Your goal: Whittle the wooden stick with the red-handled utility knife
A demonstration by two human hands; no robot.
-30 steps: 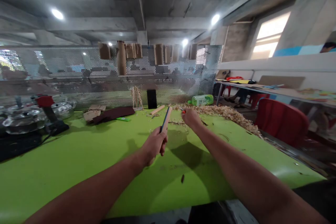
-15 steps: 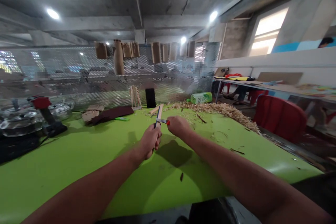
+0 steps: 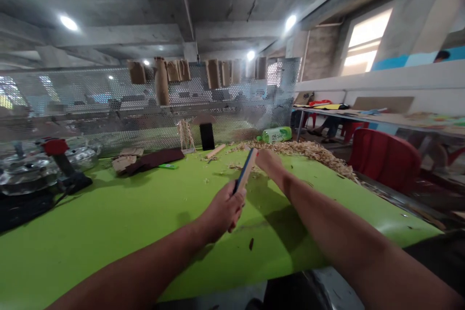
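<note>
My left hand [image 3: 222,209] is closed round the lower end of a pale wooden strip [image 3: 247,170] with a dark blue side. The strip stands tilted, its upper end leaning to the right and away from me. Beside that upper end, my right hand [image 3: 270,161] is closed on a knife. Only a small red bit of the knife [image 3: 257,153] shows; my fingers and the strip hide its blade. Below the hands a dark brown chip [image 3: 251,243] lies on the green tabletop [image 3: 138,223].
Wood shavings [image 3: 316,152] heap along the right rear edge, by a green bottle [image 3: 276,134] on its side. At the back stand a black phone [image 3: 207,136] and a small stick frame [image 3: 187,136]. A second wooden strip [image 3: 216,151] lies nearby. A red chair [image 3: 385,157] is at right.
Both hands have moved to the right, the right one also farther away, toward the strip's upper end. The strip leans more to the right. The knife's blade, visible earlier across the strip, is now hidden.
</note>
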